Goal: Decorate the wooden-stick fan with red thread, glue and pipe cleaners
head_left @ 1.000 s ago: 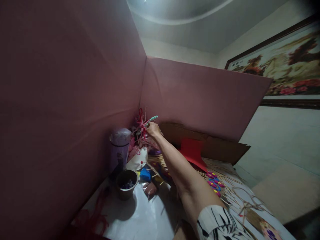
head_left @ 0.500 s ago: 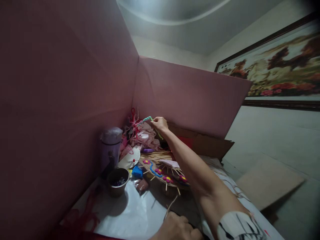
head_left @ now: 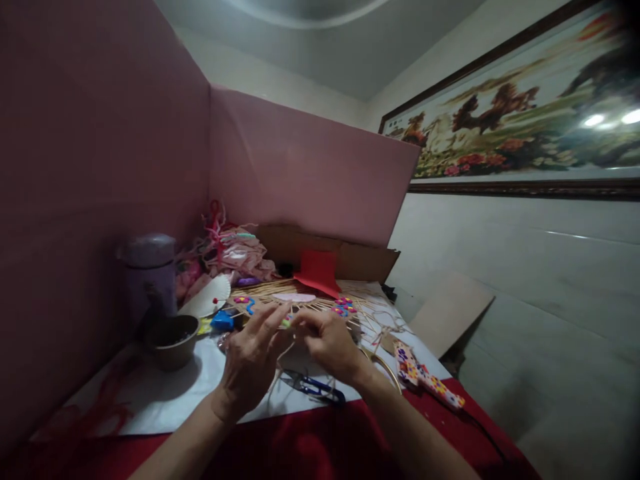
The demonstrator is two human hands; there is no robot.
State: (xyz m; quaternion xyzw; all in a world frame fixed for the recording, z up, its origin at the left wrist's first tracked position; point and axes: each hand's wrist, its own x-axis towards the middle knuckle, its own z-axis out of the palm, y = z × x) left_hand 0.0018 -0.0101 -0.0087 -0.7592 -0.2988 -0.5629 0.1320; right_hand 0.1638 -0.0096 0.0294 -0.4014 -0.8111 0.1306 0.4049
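Note:
My right hand (head_left: 330, 341) is closed, with thumb and forefinger pinched on a small pale green strip (head_left: 287, 322). Close beside it is my left hand (head_left: 250, 363), its fingers bent toward the same spot; what they grip is mostly hidden. A thin tan cord (head_left: 281, 359) hangs between the hands. Behind them lies a flat craft piece of sticks with pink-and-yellow flowers (head_left: 345, 306) and a blue wavy line, partly covered by my hands. Blue-handled thread snips (head_left: 313, 385) rest on the white sheet just below.
To the left stand a brown cup (head_left: 173, 340) and a lidded purple container (head_left: 149, 283). A heap of pink strips (head_left: 240, 253) fills the back corner by the pink panels (head_left: 310, 167). At right lie a hoop (head_left: 387, 370) and a flower-patterned glue gun (head_left: 425, 377) with a cable.
My right hand has come back from the heap of strips to meet my left hand, which has risen from the bottom edge. The view has turned right, bringing the snips and glue gun into sight.

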